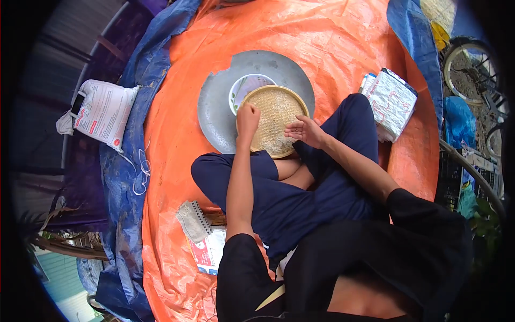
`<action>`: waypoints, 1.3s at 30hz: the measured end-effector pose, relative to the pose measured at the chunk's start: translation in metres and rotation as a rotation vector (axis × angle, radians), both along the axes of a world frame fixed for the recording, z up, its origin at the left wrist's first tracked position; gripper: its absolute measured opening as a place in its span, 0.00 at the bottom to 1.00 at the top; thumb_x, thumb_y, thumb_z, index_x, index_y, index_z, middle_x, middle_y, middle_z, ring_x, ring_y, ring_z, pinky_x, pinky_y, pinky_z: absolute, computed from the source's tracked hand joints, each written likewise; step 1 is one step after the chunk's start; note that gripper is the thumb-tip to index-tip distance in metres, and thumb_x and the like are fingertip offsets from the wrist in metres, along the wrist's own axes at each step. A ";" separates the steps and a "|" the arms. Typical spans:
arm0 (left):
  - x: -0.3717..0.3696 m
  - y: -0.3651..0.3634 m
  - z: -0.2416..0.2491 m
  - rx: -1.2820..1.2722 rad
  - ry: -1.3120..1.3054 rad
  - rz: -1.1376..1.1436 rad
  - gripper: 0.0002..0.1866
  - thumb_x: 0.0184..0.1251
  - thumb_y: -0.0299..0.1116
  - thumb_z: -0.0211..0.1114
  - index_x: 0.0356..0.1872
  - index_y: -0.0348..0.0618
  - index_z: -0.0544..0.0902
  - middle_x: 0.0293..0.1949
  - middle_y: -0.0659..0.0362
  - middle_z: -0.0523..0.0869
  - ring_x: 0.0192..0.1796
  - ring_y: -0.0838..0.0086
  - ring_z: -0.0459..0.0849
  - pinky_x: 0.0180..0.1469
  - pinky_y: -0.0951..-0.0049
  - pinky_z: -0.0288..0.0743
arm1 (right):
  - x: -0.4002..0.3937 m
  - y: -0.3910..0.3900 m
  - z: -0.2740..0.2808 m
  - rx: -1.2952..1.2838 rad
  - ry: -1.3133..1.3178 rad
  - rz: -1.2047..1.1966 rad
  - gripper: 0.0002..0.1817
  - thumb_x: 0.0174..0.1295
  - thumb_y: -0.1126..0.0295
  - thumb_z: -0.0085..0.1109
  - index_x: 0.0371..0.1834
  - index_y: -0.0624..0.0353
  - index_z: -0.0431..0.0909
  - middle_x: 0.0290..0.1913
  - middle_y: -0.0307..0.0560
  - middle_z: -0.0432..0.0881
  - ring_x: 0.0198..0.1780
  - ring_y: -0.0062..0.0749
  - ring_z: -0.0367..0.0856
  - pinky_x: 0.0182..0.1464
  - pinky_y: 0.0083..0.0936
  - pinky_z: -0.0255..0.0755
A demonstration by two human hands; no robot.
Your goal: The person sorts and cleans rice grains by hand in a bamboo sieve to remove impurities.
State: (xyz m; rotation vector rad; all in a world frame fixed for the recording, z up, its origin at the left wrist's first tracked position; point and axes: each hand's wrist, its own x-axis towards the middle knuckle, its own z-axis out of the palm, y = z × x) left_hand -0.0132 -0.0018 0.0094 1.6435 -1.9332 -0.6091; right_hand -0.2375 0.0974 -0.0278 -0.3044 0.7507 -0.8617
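A round woven winnowing basket (pixel 276 110) with a pale rim rests tilted close to my crossed legs, pale grains scattered over its mesh. My left hand (pixel 248 121) is closed on its left rim. Over the basket's right side my right hand (pixel 307 130) is held open, fingers extended toward the grains. Behind the basket, partly covered by it, sits a white bowl (pixel 238 86) with a leaf pattern. Beneath both lies a large round grey metal tray (pixel 214 107) with a broken edge at its upper left.
An orange tarp (pixel 343 37) covers the ground, edged by blue sheeting (pixel 129 91). At left lies a white sack (pixel 107 107) with a phone on it. Folded silvery packaging (pixel 390 102) is at right. A spiral notebook (pixel 193 221) lies near my left elbow; a bicycle wheel (pixel 448 72) stands far right.
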 end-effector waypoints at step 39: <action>0.000 0.012 -0.011 -0.106 -0.268 0.019 0.07 0.61 0.33 0.65 0.39 0.47 0.85 0.38 0.58 0.85 0.40 0.61 0.85 0.42 0.61 0.76 | 0.003 0.001 0.007 0.033 -0.116 -0.053 0.35 0.71 0.50 0.37 0.56 0.81 0.68 0.55 0.68 0.77 0.58 0.51 0.77 0.64 0.30 0.71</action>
